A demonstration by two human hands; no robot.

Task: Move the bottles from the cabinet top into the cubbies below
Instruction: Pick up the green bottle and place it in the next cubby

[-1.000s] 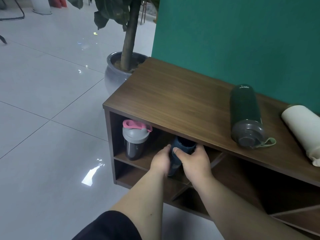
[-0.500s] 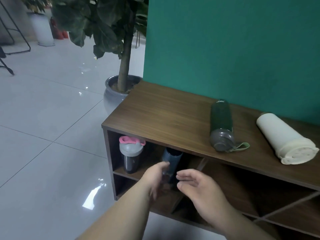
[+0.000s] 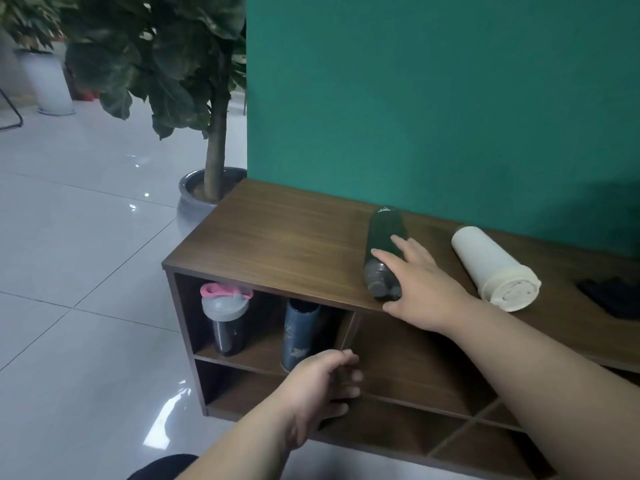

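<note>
Now the right hand [image 3: 420, 289] is laid over the cap end of the dark green bottle [image 3: 382, 244], which lies on its side on the cabinet top [image 3: 277, 244]; the fingers are spread across it, not yet closed around it. The left hand [image 3: 318, 386] is held loosely curled and empty in front of the cubbies [image 3: 408, 358]. A cream bottle [image 3: 491, 265] lies on the top beside it, while a pink-lidded shaker [image 3: 225, 317] and a blue bottle [image 3: 299, 334] are already stood in the upper-left cubby. The round green bottle could be rolled off the front edge if it is nudged before being gripped. A small light mark is seen at its base, but it cannot be read.
</note>
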